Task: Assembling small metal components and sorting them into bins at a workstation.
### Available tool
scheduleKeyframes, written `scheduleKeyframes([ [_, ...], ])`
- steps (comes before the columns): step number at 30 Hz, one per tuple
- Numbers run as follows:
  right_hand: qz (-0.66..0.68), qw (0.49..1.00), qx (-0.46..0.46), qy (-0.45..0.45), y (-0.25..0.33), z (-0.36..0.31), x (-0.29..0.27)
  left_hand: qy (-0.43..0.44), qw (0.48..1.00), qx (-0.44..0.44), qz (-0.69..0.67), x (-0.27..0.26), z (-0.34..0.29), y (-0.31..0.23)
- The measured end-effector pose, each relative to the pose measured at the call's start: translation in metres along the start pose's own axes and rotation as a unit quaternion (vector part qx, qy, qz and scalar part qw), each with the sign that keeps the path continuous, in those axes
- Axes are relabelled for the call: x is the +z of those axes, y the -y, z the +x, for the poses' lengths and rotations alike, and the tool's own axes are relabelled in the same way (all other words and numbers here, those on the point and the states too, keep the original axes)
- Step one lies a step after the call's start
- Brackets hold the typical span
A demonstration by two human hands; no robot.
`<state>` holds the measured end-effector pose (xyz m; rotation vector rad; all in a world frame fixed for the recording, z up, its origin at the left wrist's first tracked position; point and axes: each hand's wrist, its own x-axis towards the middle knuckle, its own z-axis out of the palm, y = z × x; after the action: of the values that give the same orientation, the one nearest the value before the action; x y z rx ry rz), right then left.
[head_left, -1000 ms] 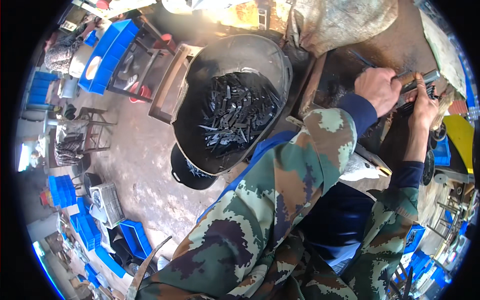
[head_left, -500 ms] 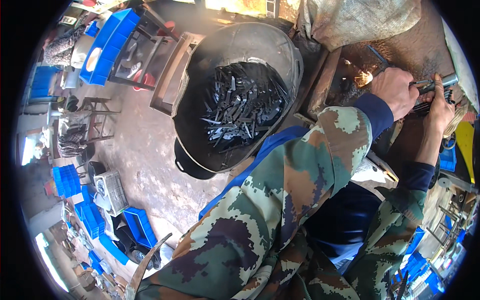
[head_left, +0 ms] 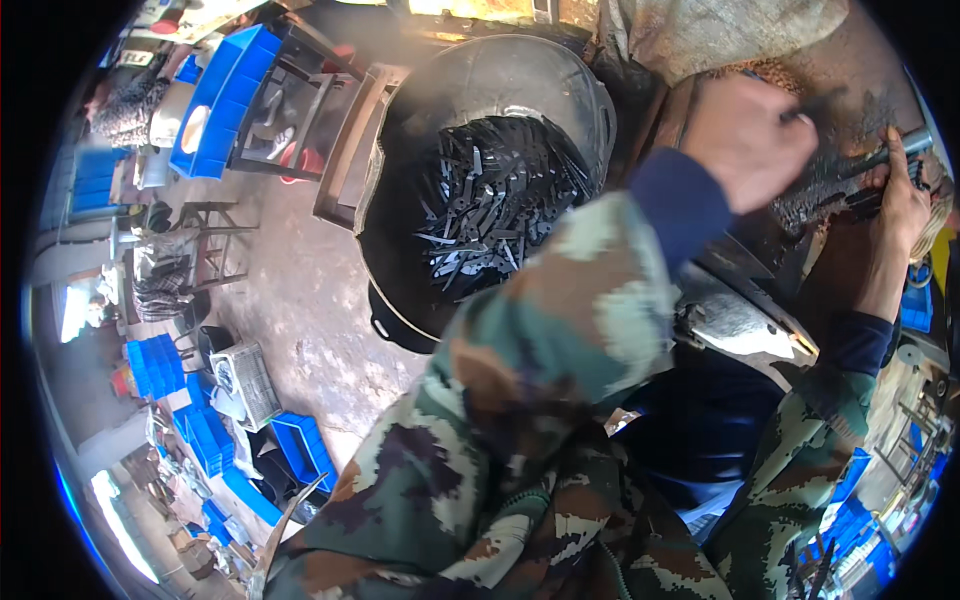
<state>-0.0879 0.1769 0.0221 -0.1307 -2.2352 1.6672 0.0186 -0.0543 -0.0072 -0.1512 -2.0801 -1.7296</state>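
My left hand (head_left: 750,145) is closed and smeared by motion, raised toward the tub's right side. A dark thing shows at its fingers, too blurred to name. Farther right, my right hand (head_left: 905,205) is closed round several thin dark metal strips (head_left: 862,200). Its thumb lies against a grey metal bar (head_left: 908,146). Left of my left hand stands a big black tub (head_left: 480,80), holding a heap of dark flat metal strips (head_left: 500,200). My left sleeve covers the tub's lower right part.
A grey-white sack (head_left: 730,35) lies at the far right, above the brown work surface. Left of the tub stand a wooden frame (head_left: 345,160) and a blue bin (head_left: 225,100). More blue crates (head_left: 305,450) and a pale basket (head_left: 248,385) stand on the floor at lower left.
My left hand has moved left, away from my right hand and the metal bar. The sparks beside it are gone. My right hand stays by the bar.
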Motion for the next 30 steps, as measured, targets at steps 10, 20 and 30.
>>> scheduleKeyframes([
  [10,0.057,0.998,-0.031,0.023,-0.004,0.004,-0.007,0.086,0.906,-0.236,0.34,-0.248,-0.095,0.112],
  [20,0.041,0.998,-0.044,0.008,-0.003,-0.001,-0.001,0.123,0.811,-0.331,0.467,-0.29,-0.195,0.197],
  [30,0.03,0.998,-0.051,-0.003,0.001,-0.006,0.002,0.147,0.809,-0.327,0.467,-0.286,-0.195,0.192],
])
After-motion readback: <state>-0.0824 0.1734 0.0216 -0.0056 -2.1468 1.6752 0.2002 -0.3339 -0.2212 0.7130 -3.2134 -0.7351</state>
